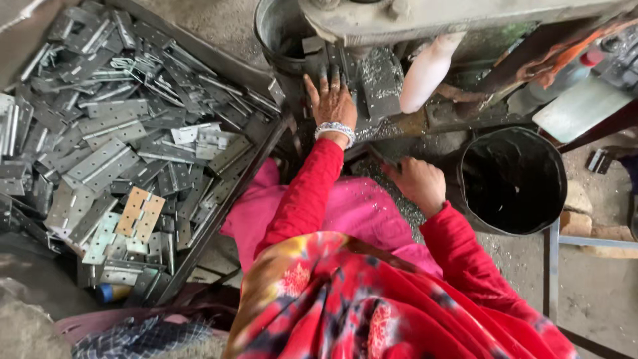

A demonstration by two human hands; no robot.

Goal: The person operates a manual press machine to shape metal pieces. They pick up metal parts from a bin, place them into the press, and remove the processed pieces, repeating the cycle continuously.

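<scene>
At 12 o'clock from the seated person, the left hand lies flat, palm down, fingers spread and pointing toward 12 o'clock, on the dark bed of the press machine. The grip is released: the fingers rest on a small metal workpiece under the machine head, pressing rather than closing around it (the exact edges of the piece are hard to make out against the dark steel). The forearm in its red sleeve runs straight from 6 to 12 o'clock, a beaded white bracelet at the wrist.

The right hand is nearer the body, at 4 o'clock from the left hand. Its fingers are curled and point toward 10 o'clock, with something thin and dark at the fingertips; whether this grip is clenched on it cannot be told.

The stock lies at 9 o'clock from the left hand: a tray heaped with grey steel hinges, their long axes in every direction, one copper-coloured hinge among them. The left hand is clearly the nearer one to this heap. A black bucket stands at 3 o'clock, just beside the right hand. A white handle projects from the machine at 2 o'clock.
</scene>
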